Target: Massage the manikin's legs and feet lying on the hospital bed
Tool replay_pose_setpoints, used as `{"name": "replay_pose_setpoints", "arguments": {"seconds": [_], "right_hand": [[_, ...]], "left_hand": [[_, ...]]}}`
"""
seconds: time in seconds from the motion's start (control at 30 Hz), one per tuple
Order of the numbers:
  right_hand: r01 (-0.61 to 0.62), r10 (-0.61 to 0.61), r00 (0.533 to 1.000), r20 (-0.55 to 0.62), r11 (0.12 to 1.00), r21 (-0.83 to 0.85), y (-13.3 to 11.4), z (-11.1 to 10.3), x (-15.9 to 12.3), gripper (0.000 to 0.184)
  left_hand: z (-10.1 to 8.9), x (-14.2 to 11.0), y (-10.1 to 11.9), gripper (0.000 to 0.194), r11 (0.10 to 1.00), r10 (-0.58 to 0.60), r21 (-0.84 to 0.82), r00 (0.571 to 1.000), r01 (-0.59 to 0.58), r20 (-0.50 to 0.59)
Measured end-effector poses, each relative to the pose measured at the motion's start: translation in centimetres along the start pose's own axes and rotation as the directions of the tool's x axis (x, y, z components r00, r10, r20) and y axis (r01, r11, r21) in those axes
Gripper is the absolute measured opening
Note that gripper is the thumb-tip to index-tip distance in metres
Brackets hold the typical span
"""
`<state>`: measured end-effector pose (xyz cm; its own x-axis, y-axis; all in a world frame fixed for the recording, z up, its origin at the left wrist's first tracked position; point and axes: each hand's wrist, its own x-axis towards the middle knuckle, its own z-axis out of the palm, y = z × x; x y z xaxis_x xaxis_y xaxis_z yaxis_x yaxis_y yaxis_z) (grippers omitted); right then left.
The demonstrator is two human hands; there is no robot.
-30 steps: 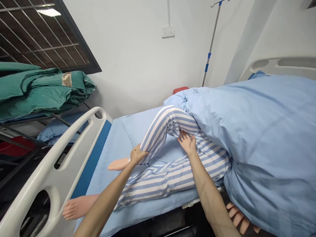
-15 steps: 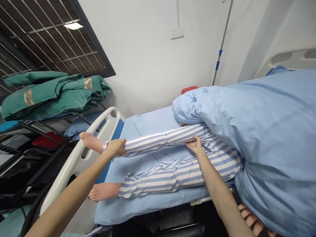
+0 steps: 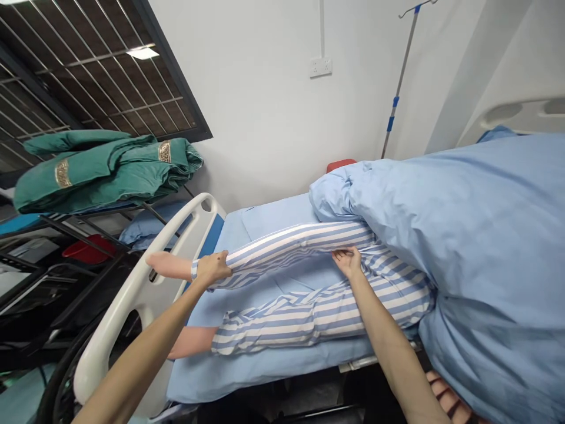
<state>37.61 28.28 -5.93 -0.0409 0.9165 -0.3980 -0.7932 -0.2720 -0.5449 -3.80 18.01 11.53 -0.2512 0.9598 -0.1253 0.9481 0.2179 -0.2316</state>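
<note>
Striped pajama leg [image 3: 291,250] lies straight, left hand [image 3: 212,268] clamped around its ankle cuff [image 3: 195,270], right hand [image 3: 348,262] open against its underside.

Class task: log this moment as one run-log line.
left hand: grips striped trouser leg at ankle | right hand: touches same leg's underside
</note>
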Motion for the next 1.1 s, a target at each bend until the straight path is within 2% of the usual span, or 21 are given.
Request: {"name": "replay_pose_setpoints", "arguments": {"seconds": [0.1,0.27,0.33,0.4,0.47,0.57,0.7,0.9,1.0,1.1], "right_hand": [[0.064,-0.069,0.994,0.085,0.997,0.052,-0.4,0.3,-0.3,0.007],[0.150,-0.160,0.976,0.146,0.985,0.081,-1.2,0.4,-0.7,0.023],[0.155,-0.165,0.975,0.149,0.985,0.074,-1.4,0.4,-0.8,0.026],[0.141,-0.152,0.975,0.160,0.987,0.081,-1.4,0.4,-0.9,0.027],[0.126,-0.141,0.975,0.172,0.987,0.095,-1.4,0.4,-1.0,0.027],[0.109,-0.130,0.975,0.179,0.987,0.121,-1.4,0.4,-1.0,0.026],[0.060,-0.080,0.985,0.150,0.989,0.135,-1.4,0.5,-1.0,0.018],[-0.071,0.054,0.993,0.108,0.983,0.167,-0.6,0.6,-0.7,0.005],[-0.135,0.131,0.991,0.035,0.979,0.151,-0.2,0.4,-0.4,0.009],[-0.180,0.186,0.982,-0.044,0.978,0.109,0.2,0.1,-0.2,0.013]], "left_hand": [[1.6,-0.6,4.0,0.049,0.980,-0.082,-0.183,0.997,0.080,-0.006],[4.1,-1.5,13.7,0.041,0.863,-0.106,-0.497,0.994,0.092,-0.001],[4.7,-1.5,15.7,0.041,0.832,-0.126,-0.544,0.992,0.106,0.001],[4.8,-1.4,16.1,0.041,0.827,-0.125,-0.551,0.992,0.108,0.007],[4.3,-1.1,15.3,0.042,0.841,-0.107,-0.532,0.994,0.097,0.013],[3.0,-0.8,12.9,0.042,0.882,-0.063,-0.467,0.998,0.058,0.005],[0.9,-0.5,8.3,0.045,0.944,-0.023,-0.329,1.000,0.016,-0.016],[-1.9,-1.2,1.7,0.053,1.000,-0.008,-0.019,0.999,0.009,0.040],[-3.2,-1.6,0.2,0.051,0.991,0.042,0.124,0.997,-0.050,0.063],[-3.9,-1.8,-0.2,0.047,0.971,0.095,0.212,0.992,-0.112,0.087]]}}
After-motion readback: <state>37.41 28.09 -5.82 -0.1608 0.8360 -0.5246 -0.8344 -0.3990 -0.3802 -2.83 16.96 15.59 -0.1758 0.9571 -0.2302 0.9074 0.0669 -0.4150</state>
